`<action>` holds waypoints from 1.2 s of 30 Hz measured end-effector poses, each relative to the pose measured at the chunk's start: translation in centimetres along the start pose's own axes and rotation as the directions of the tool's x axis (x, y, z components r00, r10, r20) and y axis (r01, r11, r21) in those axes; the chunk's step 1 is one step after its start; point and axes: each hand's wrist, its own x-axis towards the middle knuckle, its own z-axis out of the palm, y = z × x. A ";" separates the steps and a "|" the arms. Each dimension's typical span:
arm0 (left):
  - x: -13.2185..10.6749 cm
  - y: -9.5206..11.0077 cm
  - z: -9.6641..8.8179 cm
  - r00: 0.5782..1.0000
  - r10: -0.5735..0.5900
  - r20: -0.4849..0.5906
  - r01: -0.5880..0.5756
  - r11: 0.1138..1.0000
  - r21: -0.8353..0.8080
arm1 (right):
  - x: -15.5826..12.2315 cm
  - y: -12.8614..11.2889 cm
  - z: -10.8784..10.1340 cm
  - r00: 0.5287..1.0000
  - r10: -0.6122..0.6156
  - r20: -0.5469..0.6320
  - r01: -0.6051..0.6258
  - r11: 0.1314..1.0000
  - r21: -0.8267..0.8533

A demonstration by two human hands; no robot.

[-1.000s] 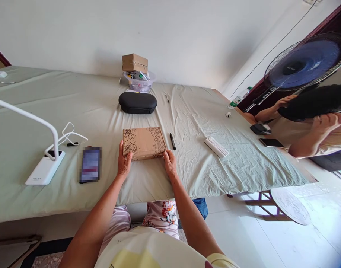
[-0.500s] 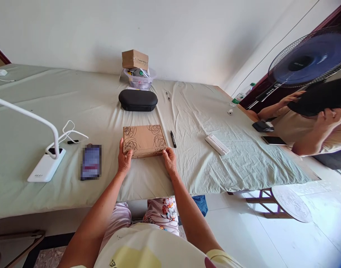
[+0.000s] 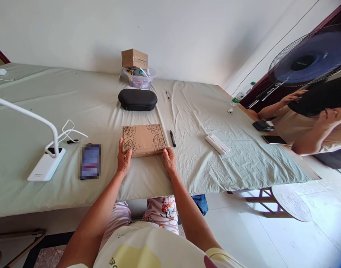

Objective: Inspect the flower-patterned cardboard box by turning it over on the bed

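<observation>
A flat brown cardboard box (image 3: 143, 139) lies on the cloth in front of me, with black scribbled swirls at the corners of its top. My left hand (image 3: 124, 158) grips its left front corner, thumb on the near edge and fingers along the side. On the opposite corner, my right hand (image 3: 169, 158) holds the box the same way, its fingers partly hidden. Just right of the box lies a capped black marker (image 3: 173, 138). Behind the box sits a black oval zip case (image 3: 137, 99).
A white power bank (image 3: 47, 165) with a lamp arm and a phone (image 3: 90, 161) lie left. To the right are a white ridged object (image 3: 217, 144), a water bottle (image 3: 241, 95) and a seated person (image 3: 312, 126). A plastic basket (image 3: 139, 80) carries a small carton (image 3: 134, 58).
</observation>
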 end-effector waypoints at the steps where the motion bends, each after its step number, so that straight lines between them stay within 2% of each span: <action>1: 0.0 0.0 0.0 1.000 -0.001 0.004 0.001 1.000 0.004 | 0.0 0.0 0.0 1.000 0.002 -0.001 -0.002 1.000 -0.001; 25: 0.0 0.0 -0.1 1.000 0.007 -0.003 -0.007 1.000 -0.008 | 0.0 -0.2 0.0 1.000 -0.007 0.001 0.007 1.000 0.003; 36: -0.3 0.0 -0.1 0.999 0.004 -0.041 -0.003 1.000 0.018 | -0.1 0.0 0.1 1.000 0.000 -0.017 0.000 1.000 0.002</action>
